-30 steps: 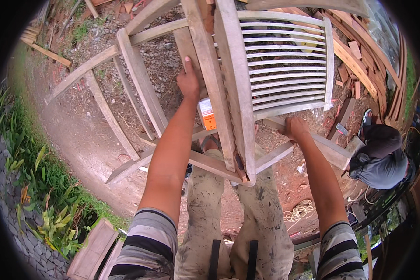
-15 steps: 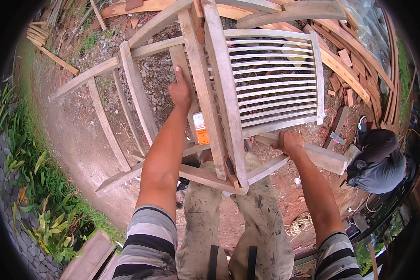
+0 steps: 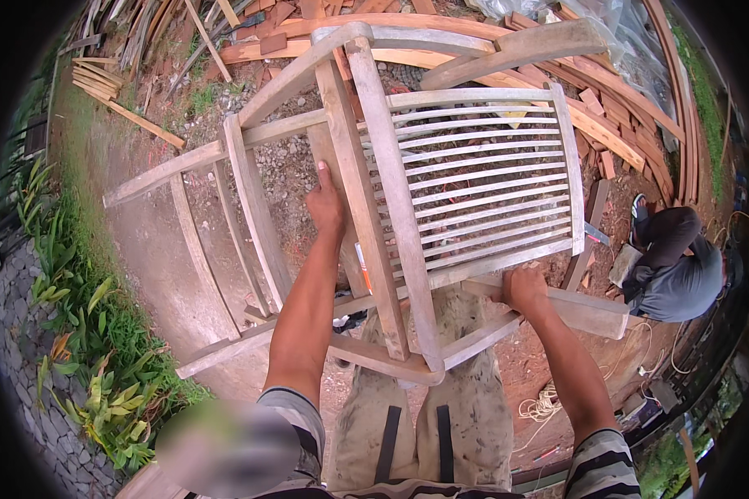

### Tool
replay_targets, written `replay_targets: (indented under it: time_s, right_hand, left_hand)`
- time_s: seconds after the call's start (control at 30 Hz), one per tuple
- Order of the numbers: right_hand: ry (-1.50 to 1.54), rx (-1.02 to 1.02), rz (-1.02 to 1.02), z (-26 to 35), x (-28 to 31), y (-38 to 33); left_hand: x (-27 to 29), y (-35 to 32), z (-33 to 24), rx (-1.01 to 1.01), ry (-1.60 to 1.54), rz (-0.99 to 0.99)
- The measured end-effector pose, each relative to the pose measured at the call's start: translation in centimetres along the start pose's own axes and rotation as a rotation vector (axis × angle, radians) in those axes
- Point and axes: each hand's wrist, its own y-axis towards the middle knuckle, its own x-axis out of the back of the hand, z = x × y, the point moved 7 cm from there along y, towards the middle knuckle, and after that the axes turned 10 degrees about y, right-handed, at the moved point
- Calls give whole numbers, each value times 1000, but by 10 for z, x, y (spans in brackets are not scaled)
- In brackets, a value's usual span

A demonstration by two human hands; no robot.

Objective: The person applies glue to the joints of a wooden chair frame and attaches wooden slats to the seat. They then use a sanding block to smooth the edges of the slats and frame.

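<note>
A weathered wooden chair (image 3: 397,175) hangs tilted in front of my legs, its slatted panel (image 3: 491,176) on the right and its open frame of rails and legs on the left. My left hand (image 3: 326,204) is closed round a flat wooden rail inside the frame, the thumb stretched up along it. Next to it, a small orange and white label (image 3: 364,268) shows nearly edge-on. My right hand (image 3: 526,289) is closed on a wooden bar below the slatted panel, near a thick leg (image 3: 587,313); its fingertips are partly hidden.
Planks and offcuts (image 3: 632,137) are heaped behind and to the right. Another person (image 3: 678,266) crouches at the right. Coiled pale cord (image 3: 541,403) lies on the dirt. Green plants (image 3: 83,333) and a stone-paved strip (image 3: 25,374) run along the left.
The chair has turned a little in my hands, and the label now shows almost edge-on. Both hands keep their hold. The whole view has shifted slightly, with more of the wood heap showing.
</note>
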Motion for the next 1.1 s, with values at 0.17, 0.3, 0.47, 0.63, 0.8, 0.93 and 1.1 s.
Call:
replay_targets:
  time_s: [0.17, 0.3, 0.47, 0.63, 0.8, 0.93, 1.1]
  right_hand:
    - [33, 38, -102, 2, 10, -33]
    - [-31, 40, -69, 9, 2, -33]
    - [-12, 44, -112, -4, -14, -7]
    - [-11, 34, -104, -4, -20, 37]
    - [-8, 9, -90, -8, -23, 99]
    - [-36, 4, -63, -5, -24, 135]
    - [-75, -96, -28, -14, -30, 147]
  left_hand:
    - [25, -24, -28, -53, -78, 27]
    - [21, -11, -11, -59, -70, -16]
    - [-3, -3, -11, -22, 22, -55]
    - [-31, 25, 6, -75, -31, -68]
    - [-68, 66, 13, -67, 14, -70]
    - [-91, 85, 30, -44, 45, -113]
    - [-110, 72, 24, 98, 171, -8]
